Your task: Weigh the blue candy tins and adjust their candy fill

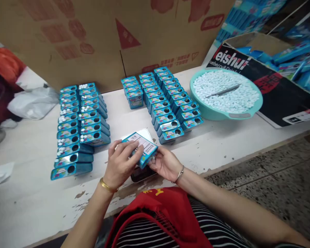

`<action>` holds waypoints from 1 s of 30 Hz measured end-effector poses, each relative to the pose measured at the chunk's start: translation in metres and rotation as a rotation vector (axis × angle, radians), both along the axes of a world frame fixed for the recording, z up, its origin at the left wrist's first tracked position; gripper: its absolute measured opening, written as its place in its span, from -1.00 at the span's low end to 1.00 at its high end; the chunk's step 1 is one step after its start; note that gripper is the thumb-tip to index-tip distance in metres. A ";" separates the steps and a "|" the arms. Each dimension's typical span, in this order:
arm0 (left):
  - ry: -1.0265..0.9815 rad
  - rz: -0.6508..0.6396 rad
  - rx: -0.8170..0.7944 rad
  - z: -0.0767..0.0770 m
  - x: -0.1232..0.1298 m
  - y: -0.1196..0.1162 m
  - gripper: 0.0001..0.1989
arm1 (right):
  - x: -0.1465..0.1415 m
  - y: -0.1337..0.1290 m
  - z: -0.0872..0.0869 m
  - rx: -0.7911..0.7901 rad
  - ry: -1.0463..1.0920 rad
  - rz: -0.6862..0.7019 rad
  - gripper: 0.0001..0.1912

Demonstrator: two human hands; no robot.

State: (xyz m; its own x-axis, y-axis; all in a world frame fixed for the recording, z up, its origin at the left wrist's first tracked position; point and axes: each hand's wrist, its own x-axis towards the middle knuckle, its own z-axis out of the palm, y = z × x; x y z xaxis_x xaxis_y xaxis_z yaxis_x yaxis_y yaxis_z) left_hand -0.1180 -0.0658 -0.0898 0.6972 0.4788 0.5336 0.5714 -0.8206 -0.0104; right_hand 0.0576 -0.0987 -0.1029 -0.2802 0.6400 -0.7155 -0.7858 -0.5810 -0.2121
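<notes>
My left hand (121, 160) grips a blue candy tin (147, 148) from above, its printed back turned up and its near end tipped down to the right. My right hand (166, 163) is cupped under that near end, with a few small white candies (152, 160) at its fingers. Beneath the tin lies a white flat object (144, 133) with a dark front part (142, 174), mostly hidden by my hands. Left of my hands stand two rows of blue tins (68, 132), many with white candies on top. Several more blue tins (165, 106) with dark round holes stand ahead.
A turquoise basin (259, 100) full of white candies stands at right, a dark slim tool (223, 91) lying on them. Behind it, an open carton (268, 89) holds blue packs. A large cardboard box (98, 41) backs the table. Plastic bag (33, 103) at left.
</notes>
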 end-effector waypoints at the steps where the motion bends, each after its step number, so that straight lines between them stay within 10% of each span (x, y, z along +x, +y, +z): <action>1: 0.030 0.002 0.042 0.004 -0.001 -0.001 -0.75 | -0.002 0.002 0.002 -0.019 0.013 0.016 -0.70; 13: -0.050 0.074 0.091 0.001 -0.012 -0.011 -0.70 | -0.011 0.005 0.006 0.064 0.029 0.064 -0.71; 30: -0.547 0.207 -0.731 -0.059 0.003 0.010 -0.63 | 0.049 -0.023 -0.014 0.129 -0.020 0.051 -0.84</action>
State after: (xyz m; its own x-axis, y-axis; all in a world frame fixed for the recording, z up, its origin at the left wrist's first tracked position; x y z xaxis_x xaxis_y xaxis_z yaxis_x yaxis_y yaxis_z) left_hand -0.1148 -0.0559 -0.1486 0.3018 0.9114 0.2797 0.4796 -0.3987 0.7817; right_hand 0.1063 -0.1220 -0.1165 -0.3013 0.7122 -0.6340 -0.7508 -0.5871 -0.3027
